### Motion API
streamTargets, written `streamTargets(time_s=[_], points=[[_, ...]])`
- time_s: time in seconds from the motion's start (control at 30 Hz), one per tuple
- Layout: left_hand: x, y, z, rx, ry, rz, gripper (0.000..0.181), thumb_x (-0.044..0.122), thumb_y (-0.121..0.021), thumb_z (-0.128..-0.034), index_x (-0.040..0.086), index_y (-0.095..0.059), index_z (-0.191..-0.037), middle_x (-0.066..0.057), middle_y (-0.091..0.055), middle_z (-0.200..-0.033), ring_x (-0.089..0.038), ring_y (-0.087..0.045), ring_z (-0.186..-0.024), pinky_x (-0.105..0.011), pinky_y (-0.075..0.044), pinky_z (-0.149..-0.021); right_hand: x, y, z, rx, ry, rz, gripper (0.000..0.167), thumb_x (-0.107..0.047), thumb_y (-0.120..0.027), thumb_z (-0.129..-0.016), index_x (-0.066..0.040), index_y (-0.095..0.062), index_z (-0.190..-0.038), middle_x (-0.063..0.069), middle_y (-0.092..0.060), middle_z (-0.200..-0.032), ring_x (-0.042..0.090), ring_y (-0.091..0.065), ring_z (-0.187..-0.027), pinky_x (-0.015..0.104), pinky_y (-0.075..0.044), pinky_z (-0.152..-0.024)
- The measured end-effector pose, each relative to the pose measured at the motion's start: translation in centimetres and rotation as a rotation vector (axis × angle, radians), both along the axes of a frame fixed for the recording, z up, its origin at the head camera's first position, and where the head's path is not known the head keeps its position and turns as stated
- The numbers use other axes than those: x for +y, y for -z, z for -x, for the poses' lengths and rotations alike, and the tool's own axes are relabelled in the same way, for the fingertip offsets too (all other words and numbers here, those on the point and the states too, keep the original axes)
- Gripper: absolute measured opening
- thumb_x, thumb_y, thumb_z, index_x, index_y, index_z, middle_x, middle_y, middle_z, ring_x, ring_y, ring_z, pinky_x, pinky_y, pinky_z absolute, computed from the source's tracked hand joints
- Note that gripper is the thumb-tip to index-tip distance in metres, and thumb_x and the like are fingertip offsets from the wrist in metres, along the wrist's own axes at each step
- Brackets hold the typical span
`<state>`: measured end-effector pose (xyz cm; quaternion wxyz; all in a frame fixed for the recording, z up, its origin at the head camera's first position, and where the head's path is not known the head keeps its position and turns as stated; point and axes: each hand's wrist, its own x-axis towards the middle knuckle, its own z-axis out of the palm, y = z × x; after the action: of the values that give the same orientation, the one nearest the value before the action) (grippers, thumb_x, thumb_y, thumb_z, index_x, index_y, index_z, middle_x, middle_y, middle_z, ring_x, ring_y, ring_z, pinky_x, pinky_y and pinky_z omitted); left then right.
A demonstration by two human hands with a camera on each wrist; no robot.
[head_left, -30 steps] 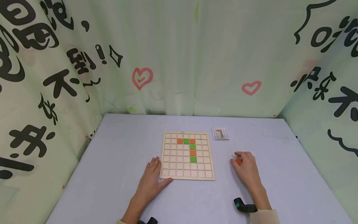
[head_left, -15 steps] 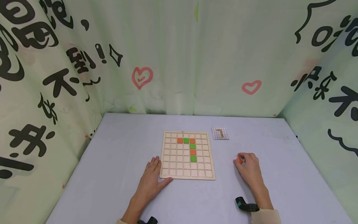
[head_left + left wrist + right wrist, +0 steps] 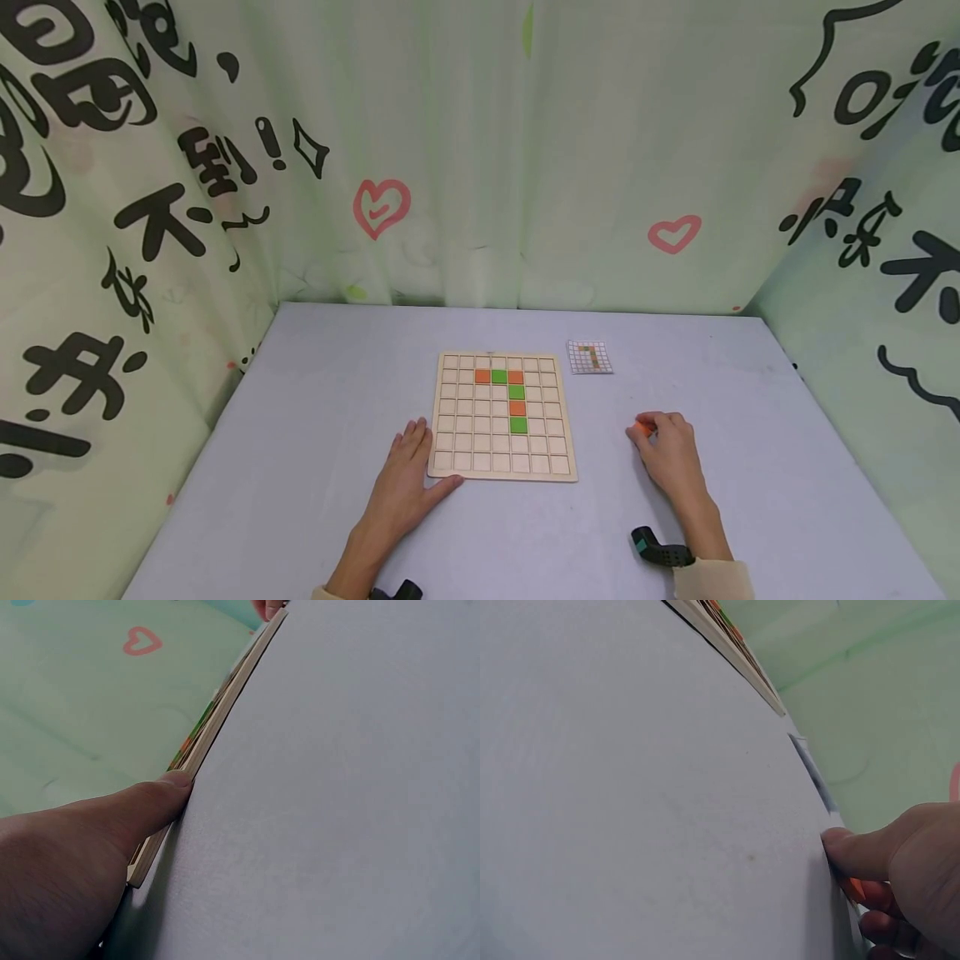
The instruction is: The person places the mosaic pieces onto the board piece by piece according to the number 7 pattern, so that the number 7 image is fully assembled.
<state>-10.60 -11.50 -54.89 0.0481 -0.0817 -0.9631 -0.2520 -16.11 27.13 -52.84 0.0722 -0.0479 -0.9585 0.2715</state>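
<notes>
In the head view, a square wooden grid board (image 3: 463, 442) lies on the table, with orange tiles (image 3: 517, 408) and green tiles (image 3: 518, 425) set in a row and a column. My left hand (image 3: 405, 479) rests against its lower left corner, fingers straight along the left side. In the left wrist view the thumb (image 3: 161, 796) touches the board's front edge (image 3: 217, 720). To the right of the board, my right hand (image 3: 671, 458) pinches an orange tile (image 3: 641, 429) between thumb and fingers, low over the table. The fingers partly cover this tile (image 3: 856, 887) in the right wrist view.
A small printed card (image 3: 590, 357) with a coloured grid pattern lies beyond the board's upper right corner. The white table (image 3: 337, 375) is bordered by pale green curtains (image 3: 480, 167) at the back and both sides.
Over the last second my right hand has shifted slightly to the right with the orange tile, and it has barely moved in the last half second. My left hand and the board have stayed put.
</notes>
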Motion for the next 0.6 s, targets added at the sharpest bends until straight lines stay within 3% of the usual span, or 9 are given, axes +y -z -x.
streamTargets(time_s=[0.27, 0.6], points=[[-0.06, 0.02, -0.02, 0.000, 0.004, -0.004, 0.091, 0.056, -0.072, -0.0856, -0.005, -0.044, -0.148, -0.023, -0.040, -0.157, -0.035, -0.031, -0.151, -0.049, -0.027, -0.126, 0.01, -0.18, -0.08, 0.002, -0.007, -0.002, 0.034, -0.015, -0.069, -0.094, 0.008, -0.061, -0.118, 0.024, -0.058, -0.104, 0.032, -0.051, -0.092, 0.036, -0.041, -0.072], [-0.03, -0.09, -0.07, 0.007, 0.006, -0.004, 0.090, 0.055, -0.072, -0.0855, -0.004, -0.044, -0.148, -0.022, -0.041, -0.157, -0.035, -0.031, -0.151, -0.049, -0.027, -0.126, 0.11, -0.08, 0.02, -0.039, 0.027, 0.016, 0.037, -0.017, -0.071, -0.093, 0.006, -0.060, -0.120, 0.022, -0.056, -0.102, 0.028, -0.050, -0.086, 0.031, -0.039, -0.068]])
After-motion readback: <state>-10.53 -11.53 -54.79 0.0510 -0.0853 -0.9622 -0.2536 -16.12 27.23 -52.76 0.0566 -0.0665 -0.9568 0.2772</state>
